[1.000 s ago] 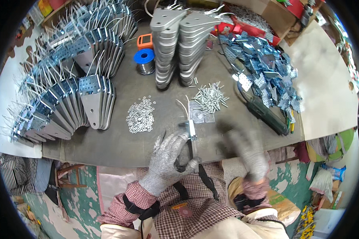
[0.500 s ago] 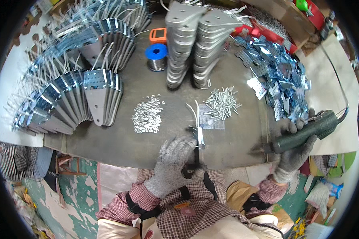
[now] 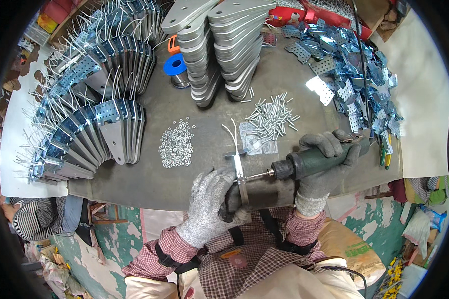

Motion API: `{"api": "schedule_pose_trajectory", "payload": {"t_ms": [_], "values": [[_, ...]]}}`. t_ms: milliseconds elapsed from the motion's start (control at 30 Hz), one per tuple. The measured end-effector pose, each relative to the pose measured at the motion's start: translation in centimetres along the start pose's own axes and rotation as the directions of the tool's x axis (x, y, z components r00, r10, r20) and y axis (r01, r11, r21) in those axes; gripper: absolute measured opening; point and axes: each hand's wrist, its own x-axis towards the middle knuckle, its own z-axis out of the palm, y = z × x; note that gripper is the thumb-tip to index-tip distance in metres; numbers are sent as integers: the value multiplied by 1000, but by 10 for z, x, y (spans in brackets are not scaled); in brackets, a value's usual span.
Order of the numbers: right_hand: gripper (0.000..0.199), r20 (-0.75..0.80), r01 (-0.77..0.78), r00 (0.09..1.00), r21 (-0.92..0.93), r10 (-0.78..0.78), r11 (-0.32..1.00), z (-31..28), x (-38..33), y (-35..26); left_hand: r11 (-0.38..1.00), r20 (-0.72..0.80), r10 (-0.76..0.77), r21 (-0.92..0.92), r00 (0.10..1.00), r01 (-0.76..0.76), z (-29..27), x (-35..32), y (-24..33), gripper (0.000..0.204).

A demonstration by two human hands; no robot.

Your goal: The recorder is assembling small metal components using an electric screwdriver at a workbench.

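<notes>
In my right hand (image 3: 318, 183), gloved in grey, a dark green electric screwdriver (image 3: 317, 163) lies level, fingers wrapped round its body. Its thin bit (image 3: 258, 175) points left and reaches the side of a narrow metal piece (image 3: 239, 169). My left hand (image 3: 207, 207), in a speckled grey glove, grips that piece, which stands edge-on with two white wires (image 3: 231, 133) rising from its far end. Whether a fastener sits at the bit's tip is too small to tell. Past the piece lie a pile of screws (image 3: 272, 118) and a pile of small nuts (image 3: 176, 144).
Stacked grey metal plates (image 3: 237, 45) stand at the back, beside a blue-topped solder spool (image 3: 176, 70). Assembled plates with wires (image 3: 117, 129) fan out on the left. Loose perforated brackets (image 3: 351, 79) heap at the right, near the screwdriver's cable (image 3: 364, 74) and green-handled pliers (image 3: 385, 152).
My right hand has brought the screwdriver leftward from the table's right side, so its bit now meets the metal piece. My left hand keeps its hold. The whole view has shifted slightly.
</notes>
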Motion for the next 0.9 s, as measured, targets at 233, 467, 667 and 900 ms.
{"api": "schedule_pose_trajectory", "payload": {"t_ms": [233,467,667,900], "values": [[36,-88,47,995,-73,-53,996,0,-2,1,996,63,-30,-80,998,35,0,1,-3,80],[35,-26,14,1000,-29,-15,999,1,-2,1,998,55,-9,-58,998,12,-2,1,-4,76],[35,-21,-9,1000,-23,8,1000,-1,-2,-1,1000,179,-23,-3,984,24,-5,3,-2,87],[34,-75,-11,997,-96,3,995,-3,-3,0,998,163,24,58,986,-34,-12,10,-5,85]]}}
